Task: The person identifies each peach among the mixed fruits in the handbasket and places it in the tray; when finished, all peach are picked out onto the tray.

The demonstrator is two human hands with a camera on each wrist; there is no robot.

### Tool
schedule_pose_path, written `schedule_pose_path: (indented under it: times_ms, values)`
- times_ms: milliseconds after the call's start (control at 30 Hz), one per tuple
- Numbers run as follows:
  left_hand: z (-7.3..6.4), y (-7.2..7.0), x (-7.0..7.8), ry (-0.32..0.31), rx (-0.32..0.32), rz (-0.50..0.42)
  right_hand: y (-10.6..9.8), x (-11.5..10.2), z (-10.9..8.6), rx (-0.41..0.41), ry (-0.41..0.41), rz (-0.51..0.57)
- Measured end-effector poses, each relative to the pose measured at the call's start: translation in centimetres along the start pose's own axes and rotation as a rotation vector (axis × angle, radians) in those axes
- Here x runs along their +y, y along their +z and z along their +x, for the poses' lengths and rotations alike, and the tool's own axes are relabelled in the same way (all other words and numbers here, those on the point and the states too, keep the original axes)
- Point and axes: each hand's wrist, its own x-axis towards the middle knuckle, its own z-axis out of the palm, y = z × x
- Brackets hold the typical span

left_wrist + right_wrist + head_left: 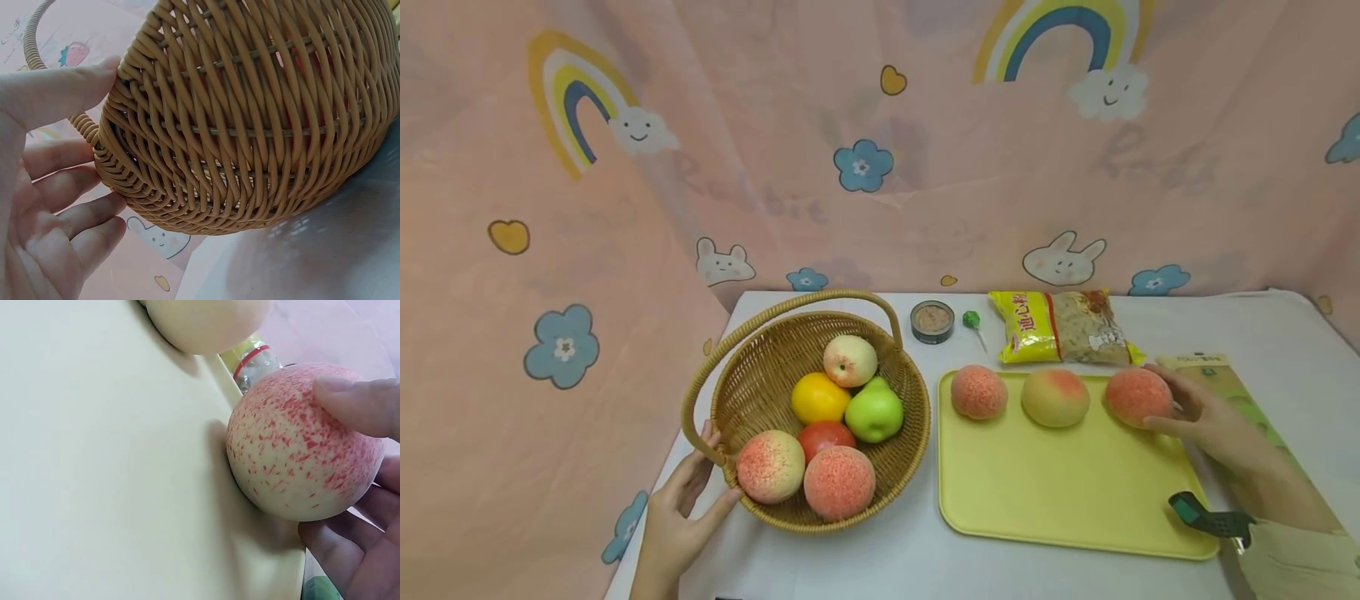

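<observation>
My left hand (pixel 679 508) holds the rim of a wicker basket (pixel 917 417) on its left side, near the foot of the handle. In the left wrist view its thumb and fingers (pixel 78 178) lie on either side of the rim. Inside the basket are two peaches (pixel 839 483), a pale speckled fruit (pixel 850 361), a yellow fruit (pixel 820 398), a green pear (pixel 874 412) and a partly hidden red fruit (pixel 825 437). My right hand (pixel 1221 421) grips a speckled peach (pixel 300 450) at the yellow tray's (pixel 1067 492) far right corner. Two more peaches (pixel 1056 398) sit left of it.
Behind the tray lies a yellow food packet (pixel 1037 327). A small round tin (pixel 932 322) and a green lollipop (pixel 972 321) stand near the table's back edge. A green-printed flat item (pixel 1198 367) lies right of the tray, partly under my right arm.
</observation>
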Motion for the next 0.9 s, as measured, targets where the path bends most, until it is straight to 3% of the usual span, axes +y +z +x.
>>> schedule_pose_path:
  times_ms: [100,167,333,467,600,700,900]
  values:
    - [-0.1,0.0,0.0,-0.01,-0.001,0.003,0.0,-0.3,0.2,-0.039,0.113,0.062]
    - [-0.1,0.0,0.0,-0.014,-0.001,-0.002,0.0,-0.5,0.3,-0.055,0.139,0.057]
    - [0.0,0.1,0.0,0.013,0.008,-0.025,-0.1,-0.8,0.4,-0.049,0.082,-0.039]
    - [0.1,0.0,-0.1,0.018,0.008,-0.027,0.2,-0.6,0.2,-0.021,0.072,-0.031]
    - [0.1,-0.1,-0.2,-0.002,0.001,-0.009,0.6,-0.6,-0.5,0.057,0.006,-0.055]
    - [0.0,-0.1,-0.1,-0.018,-0.005,0.006,1.0,-1.3,-1.1,0.115,-0.104,-0.077]
    - [-0.1,0.0,0.0,-0.037,-0.01,0.012,2.4,-4.9,-1.4,0.149,-0.255,-0.082]
